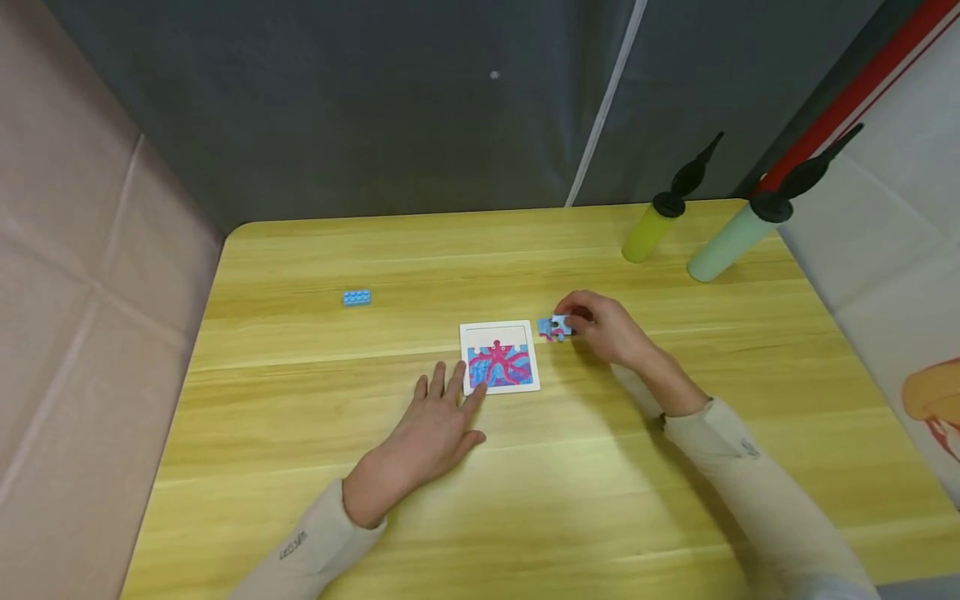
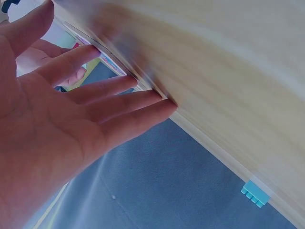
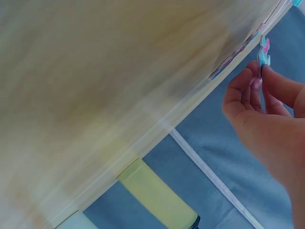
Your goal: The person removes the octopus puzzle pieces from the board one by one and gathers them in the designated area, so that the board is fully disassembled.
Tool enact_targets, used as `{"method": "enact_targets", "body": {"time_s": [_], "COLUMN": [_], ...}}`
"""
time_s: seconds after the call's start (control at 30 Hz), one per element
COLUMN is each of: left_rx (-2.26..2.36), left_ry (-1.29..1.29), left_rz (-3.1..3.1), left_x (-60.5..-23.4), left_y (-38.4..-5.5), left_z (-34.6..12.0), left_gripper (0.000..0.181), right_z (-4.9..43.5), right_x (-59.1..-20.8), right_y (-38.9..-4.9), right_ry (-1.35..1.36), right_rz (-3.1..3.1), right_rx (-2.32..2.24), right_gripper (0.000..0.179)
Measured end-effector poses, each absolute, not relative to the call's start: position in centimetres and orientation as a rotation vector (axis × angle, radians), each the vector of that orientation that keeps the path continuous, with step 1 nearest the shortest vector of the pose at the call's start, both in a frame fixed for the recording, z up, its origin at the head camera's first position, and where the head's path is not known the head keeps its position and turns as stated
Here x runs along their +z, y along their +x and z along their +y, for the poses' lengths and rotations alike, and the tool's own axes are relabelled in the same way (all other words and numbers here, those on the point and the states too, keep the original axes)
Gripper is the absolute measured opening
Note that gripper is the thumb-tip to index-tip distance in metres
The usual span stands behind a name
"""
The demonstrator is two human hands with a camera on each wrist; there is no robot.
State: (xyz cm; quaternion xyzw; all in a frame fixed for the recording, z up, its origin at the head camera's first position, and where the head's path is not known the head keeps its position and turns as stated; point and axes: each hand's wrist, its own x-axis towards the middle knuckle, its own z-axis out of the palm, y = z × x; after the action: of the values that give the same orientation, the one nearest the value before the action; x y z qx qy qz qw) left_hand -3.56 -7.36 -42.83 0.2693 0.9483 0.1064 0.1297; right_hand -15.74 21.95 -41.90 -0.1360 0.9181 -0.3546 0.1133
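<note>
And here's the puzzle piece (image 1: pixel 562 323), blue with a touch of pink, right at the tips of the right hand (image 1: pixel 611 333)! The thumb and curled forefinger have it in a neat pinch, the gap between those fingers (image 3: pixel 281 88) no wider than the piece is thick. From the right wrist view it stands clear of the counter (image 1: pixel 262 417), most of it jutting out past the fingertips. In the head view it sits over another piece (image 1: pixel 543 326), lying just beside the right edge of the puzzle board (image 1: pixel 480 335).

Now to that board: white-rimmed, flat on the counter, a pink octopus filling its lower part while the strip along the top shows bare. It lies between the two hands, and the left hand (image 1: pixel 431 425) is right there at its lower left corner! Those fingers are straight and fanned apart, gripping nothing, thumb out to the side. The forefinger reaches over the corner, the middle fingertip is at the left edge, and the other two point across the wood.

Out past the left hand, a small blue block (image 1: pixel 357 297) sits alone. Far right, near the back edge, a yellow-green bottle (image 1: pixel 647 237) and a pale green bottle (image 1: pixel 727 246) stand side by side, black-topped, well apart from the action.
</note>
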Motion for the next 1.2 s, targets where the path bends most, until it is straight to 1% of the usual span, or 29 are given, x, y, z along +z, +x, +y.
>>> {"method": "enact_targets", "body": {"time_s": [1.2], "left_rx": [0.327], "left_ry": [0.759], "left_rz": [2.740], "left_x": [-42.8], "left_y": [-3.6], "left_z": [-7.3], "left_gripper": [0.066], "right_z": [26.5], "right_x": [-42.3], "right_y": [-15.8], "right_ry": [-0.310], "right_rz": [2.685], "right_rx": [-1.039], "right_gripper": [0.023]}}
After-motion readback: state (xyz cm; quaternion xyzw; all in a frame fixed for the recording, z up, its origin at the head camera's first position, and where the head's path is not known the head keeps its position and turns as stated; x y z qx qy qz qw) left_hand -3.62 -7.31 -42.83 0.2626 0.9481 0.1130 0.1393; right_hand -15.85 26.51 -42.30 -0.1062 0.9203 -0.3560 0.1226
